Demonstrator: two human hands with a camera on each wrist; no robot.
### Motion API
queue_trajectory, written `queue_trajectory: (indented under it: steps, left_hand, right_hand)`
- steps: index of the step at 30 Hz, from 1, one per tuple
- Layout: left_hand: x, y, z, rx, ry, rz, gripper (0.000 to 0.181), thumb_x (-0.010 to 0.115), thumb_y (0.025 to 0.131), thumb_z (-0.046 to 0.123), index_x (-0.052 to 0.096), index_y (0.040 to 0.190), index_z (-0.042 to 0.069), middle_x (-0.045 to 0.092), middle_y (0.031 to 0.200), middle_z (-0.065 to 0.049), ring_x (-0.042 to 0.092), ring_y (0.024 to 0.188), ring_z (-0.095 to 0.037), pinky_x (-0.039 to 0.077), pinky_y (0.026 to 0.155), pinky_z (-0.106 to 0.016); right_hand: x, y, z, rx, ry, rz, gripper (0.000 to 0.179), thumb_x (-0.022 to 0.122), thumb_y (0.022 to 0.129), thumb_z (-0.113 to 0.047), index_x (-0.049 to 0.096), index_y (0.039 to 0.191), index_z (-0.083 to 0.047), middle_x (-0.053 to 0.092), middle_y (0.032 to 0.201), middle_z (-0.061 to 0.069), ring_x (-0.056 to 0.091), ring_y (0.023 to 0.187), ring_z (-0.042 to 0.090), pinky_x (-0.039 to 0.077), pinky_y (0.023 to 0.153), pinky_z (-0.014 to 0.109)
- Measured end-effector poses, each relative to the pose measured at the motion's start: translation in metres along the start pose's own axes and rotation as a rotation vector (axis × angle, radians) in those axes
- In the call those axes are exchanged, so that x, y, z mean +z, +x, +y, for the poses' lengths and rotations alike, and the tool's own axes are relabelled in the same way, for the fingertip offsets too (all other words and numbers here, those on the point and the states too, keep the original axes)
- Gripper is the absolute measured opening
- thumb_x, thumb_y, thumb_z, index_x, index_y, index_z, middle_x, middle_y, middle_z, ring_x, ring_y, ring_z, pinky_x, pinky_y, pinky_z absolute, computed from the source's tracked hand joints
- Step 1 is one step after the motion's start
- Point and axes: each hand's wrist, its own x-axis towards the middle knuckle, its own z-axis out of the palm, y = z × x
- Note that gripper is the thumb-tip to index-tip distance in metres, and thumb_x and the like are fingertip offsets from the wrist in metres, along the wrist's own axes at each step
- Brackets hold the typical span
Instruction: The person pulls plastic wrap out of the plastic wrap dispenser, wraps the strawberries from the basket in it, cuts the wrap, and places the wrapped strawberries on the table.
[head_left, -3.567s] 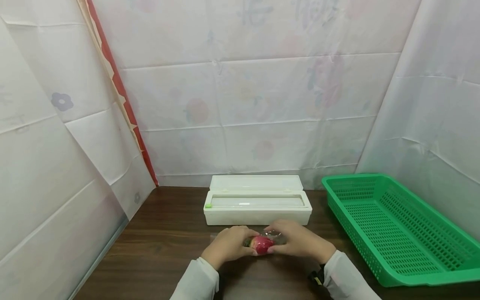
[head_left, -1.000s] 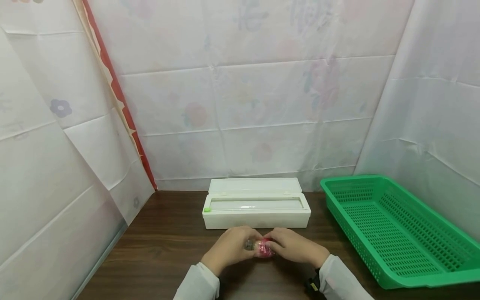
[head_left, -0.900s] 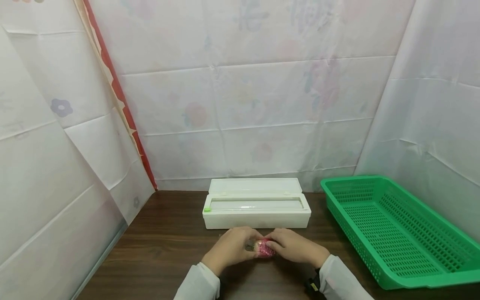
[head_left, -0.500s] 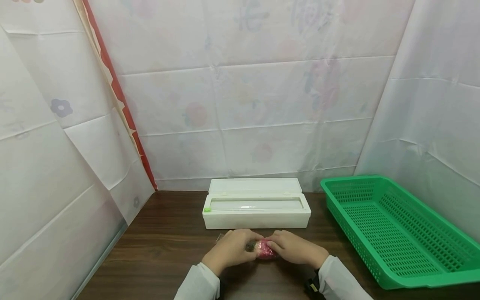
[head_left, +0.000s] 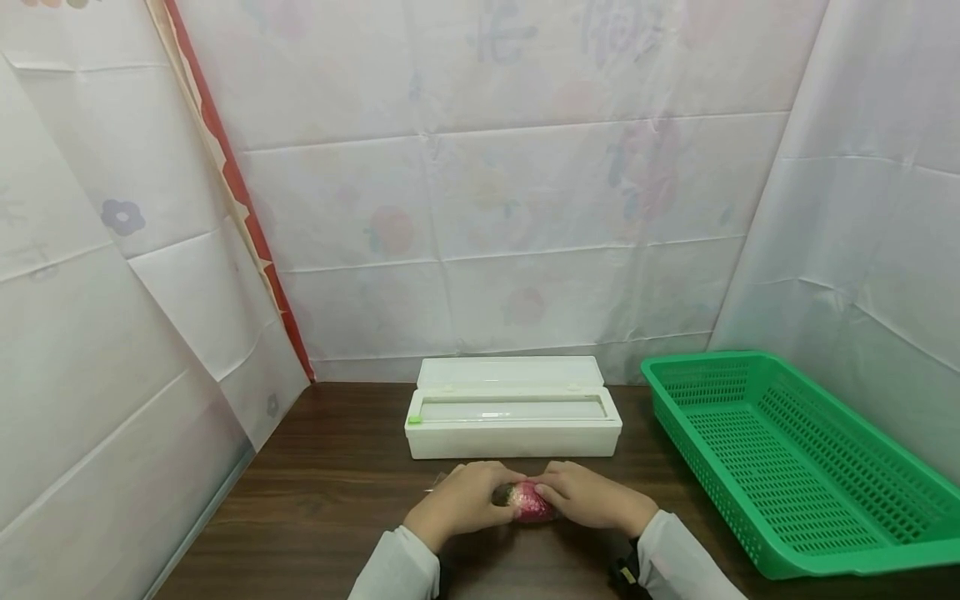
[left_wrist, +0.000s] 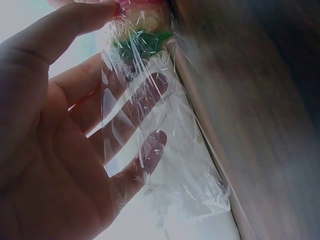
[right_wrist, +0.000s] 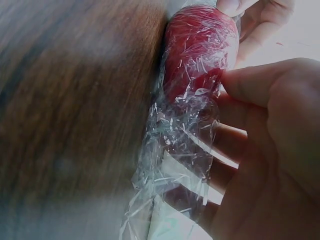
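Note:
A red fruit [head_left: 532,502], pale towards its green leaves [left_wrist: 140,44] and strawberry-like, lies sideways close over the table, wrapped in clear cling film. My left hand [head_left: 461,500] holds its leafy end, with thumb and forefinger at the red part. From the other side my right hand [head_left: 596,496] pinches the fruit, thumb on top of it. Loose crinkled film [left_wrist: 170,165] trails past the leaves across my left fingers. In the right wrist view, gathered film [right_wrist: 172,130] runs off the red end along my right fingers.
Behind my hands stands a white cling film dispenser [head_left: 513,442] with its lid raised and a green slider [head_left: 414,420] at its left. A green perforated basket [head_left: 780,467] sits on the right of the dark wooden table [head_left: 315,492]. Printed white sheets [head_left: 487,192] enclose the table.
Since the earliest frame, the film has gone from loose to tightly wrinkled around the fruit. Both hands have drawn closer on it. Over the last second they shift only slightly, towards me.

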Motion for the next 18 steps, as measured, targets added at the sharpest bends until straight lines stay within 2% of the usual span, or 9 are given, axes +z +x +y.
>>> queue_trajectory:
  steps: [4,10,18]
  left_hand:
    - [0.0004,-0.0002,-0.0003,0.002,0.012,-0.002,0.043,0.068,0.082,0.040,0.064,0.120,0.021,0.066,0.113,0.006,0.055,0.105,-0.009,0.049,0.080,-0.040]
    - [0.0007,-0.0005,0.0014,-0.020,0.032,-0.021,0.044,0.066,0.083,0.041,0.063,0.122,0.021,0.066,0.110,0.008,0.055,0.103,-0.007,0.049,0.080,-0.039]
    - [-0.0008,-0.0014,0.0047,-0.039,0.055,-0.045,0.050,0.069,0.080,0.043,0.062,0.123,0.019,0.065,0.112,0.006,0.054,0.104,-0.007,0.048,0.086,-0.040]
  right_hand:
    - [0.0007,0.0002,0.0004,0.000,0.015,0.004,0.037,0.039,0.101,-0.031,0.059,0.126,-0.013,0.059,0.099,-0.010,0.050,0.091,0.004,0.049,0.081,0.035]
    - [0.0022,0.0012,-0.0003,-0.004,0.031,0.047,0.034,0.040,0.101,-0.030,0.060,0.124,-0.016,0.063,0.112,-0.005,0.053,0.103,0.009,0.048,0.089,0.042]
    - [0.0026,0.0022,-0.0015,0.049,0.058,0.083,0.022,0.044,0.099,-0.029,0.061,0.112,-0.026,0.064,0.107,-0.009,0.055,0.096,0.005,0.051,0.083,0.040]
